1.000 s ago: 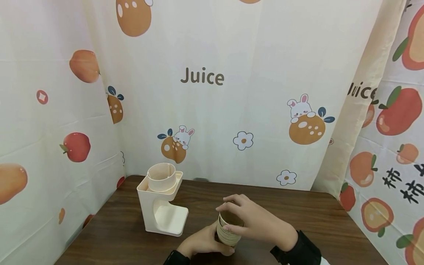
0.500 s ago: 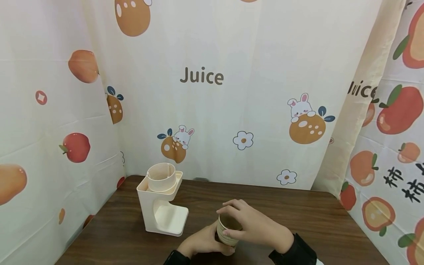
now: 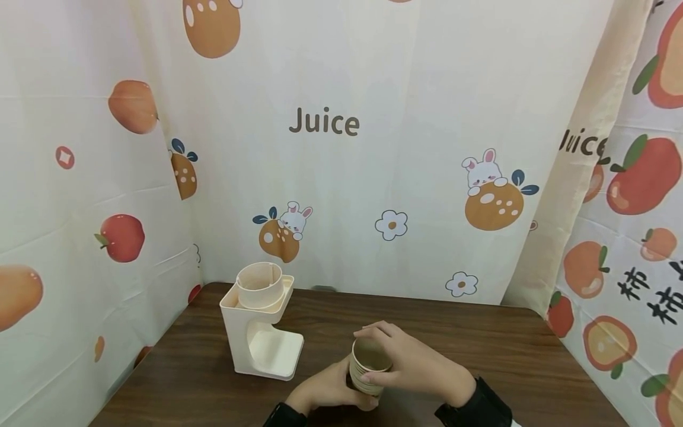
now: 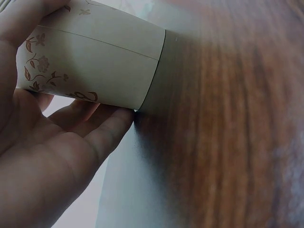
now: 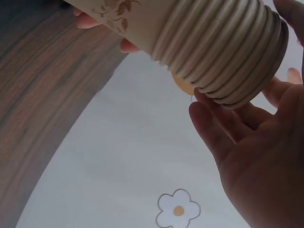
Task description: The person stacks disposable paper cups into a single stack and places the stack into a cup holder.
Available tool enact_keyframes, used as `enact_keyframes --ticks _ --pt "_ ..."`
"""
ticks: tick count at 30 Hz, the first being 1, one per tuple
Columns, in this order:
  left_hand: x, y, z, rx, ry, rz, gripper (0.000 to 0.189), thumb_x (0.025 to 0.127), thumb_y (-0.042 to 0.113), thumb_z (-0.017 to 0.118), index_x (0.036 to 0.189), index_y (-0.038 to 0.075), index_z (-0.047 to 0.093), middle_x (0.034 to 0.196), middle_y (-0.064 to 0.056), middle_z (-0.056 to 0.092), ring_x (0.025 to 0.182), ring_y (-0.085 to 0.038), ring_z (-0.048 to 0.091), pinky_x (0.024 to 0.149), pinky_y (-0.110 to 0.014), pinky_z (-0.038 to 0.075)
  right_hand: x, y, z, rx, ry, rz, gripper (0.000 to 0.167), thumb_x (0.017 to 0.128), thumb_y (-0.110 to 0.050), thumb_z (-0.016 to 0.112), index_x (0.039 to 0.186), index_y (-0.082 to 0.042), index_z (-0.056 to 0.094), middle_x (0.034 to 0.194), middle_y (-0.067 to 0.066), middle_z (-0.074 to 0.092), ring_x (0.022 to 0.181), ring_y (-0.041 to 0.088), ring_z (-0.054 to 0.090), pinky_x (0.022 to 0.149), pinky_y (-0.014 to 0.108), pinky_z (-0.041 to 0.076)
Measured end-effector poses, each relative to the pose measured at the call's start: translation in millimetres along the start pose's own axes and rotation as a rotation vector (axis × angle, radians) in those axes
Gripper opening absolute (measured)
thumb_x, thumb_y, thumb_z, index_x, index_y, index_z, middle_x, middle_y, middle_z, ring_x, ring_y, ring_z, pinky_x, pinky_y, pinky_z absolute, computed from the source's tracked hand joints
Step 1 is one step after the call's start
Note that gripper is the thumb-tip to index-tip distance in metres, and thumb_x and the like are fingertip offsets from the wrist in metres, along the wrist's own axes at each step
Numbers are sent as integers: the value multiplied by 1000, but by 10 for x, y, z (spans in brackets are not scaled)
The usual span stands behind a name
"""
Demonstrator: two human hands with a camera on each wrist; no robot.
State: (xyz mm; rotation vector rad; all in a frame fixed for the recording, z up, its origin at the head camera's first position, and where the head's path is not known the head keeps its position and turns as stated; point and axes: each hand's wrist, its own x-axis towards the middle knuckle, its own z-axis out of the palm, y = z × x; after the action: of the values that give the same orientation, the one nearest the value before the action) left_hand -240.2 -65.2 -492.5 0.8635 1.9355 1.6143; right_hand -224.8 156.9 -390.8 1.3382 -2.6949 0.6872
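Observation:
A stack of nested cream paper cups (image 3: 358, 373) stands near the table's front, slightly tilted, with its open mouth up. Its ridged rims (image 5: 218, 42) and brown flower print show in the right wrist view. My left hand (image 3: 332, 386) grips the stack low down, fingers and thumb round the smooth lower wall (image 4: 104, 57). My right hand (image 3: 408, 360) holds the top of the stack, thumb on the near side and fingers at the far rim. Part of the mouth is hidden behind the right hand.
To the left stands a cream cup-dispenser-like stand (image 3: 237, 338), with a round tube (image 3: 260, 287) in its top and a flat base plate (image 3: 280, 356). The dark wooden table (image 3: 480, 338) ends at a fruit-printed curtain (image 3: 341, 178) behind and at both sides.
My right hand has dropped slightly, and its fingers have drawn closer to the cup rim. The left hand keeps its grip, and the stand has not moved.

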Motion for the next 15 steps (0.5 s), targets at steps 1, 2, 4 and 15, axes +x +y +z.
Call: enact_keyframes --ticks 1,2,4,15 --pt "-3 5 1 3 3 3 78 84 22 78 148 25 33 129 6 57 116 -13 57 99 -34 42 -6 7 6 4 2 5 61 95 -54 64 146 -27 44 143 -6 46 127 14 49 96 36 49" --pt "-3 6 3 7 7 6 78 83 22 78 148 25 34 129 6 57 116 -13 56 99 -35 42 -13 14 11 11 2 12 63 94 -54 64 146 -26 43 144 -5 45 127 14 49 96 36 49" --pt "-3 13 8 5 12 14 77 83 21 79 147 26 36 129 6 57 117 -14 56 100 -37 41 -28 26 17 30 3 27 66 94 -54 65 147 -24 42 145 -4 44 126 13 49 96 35 49" --pt "21 -23 1 -35 -8 56 76 84 18 79 146 24 36 130 3 56 118 -16 55 100 -36 41 -127 135 69 90 19 116 81 90 -60 67 151 -16 37 144 2 48 123 15 52 97 40 48"
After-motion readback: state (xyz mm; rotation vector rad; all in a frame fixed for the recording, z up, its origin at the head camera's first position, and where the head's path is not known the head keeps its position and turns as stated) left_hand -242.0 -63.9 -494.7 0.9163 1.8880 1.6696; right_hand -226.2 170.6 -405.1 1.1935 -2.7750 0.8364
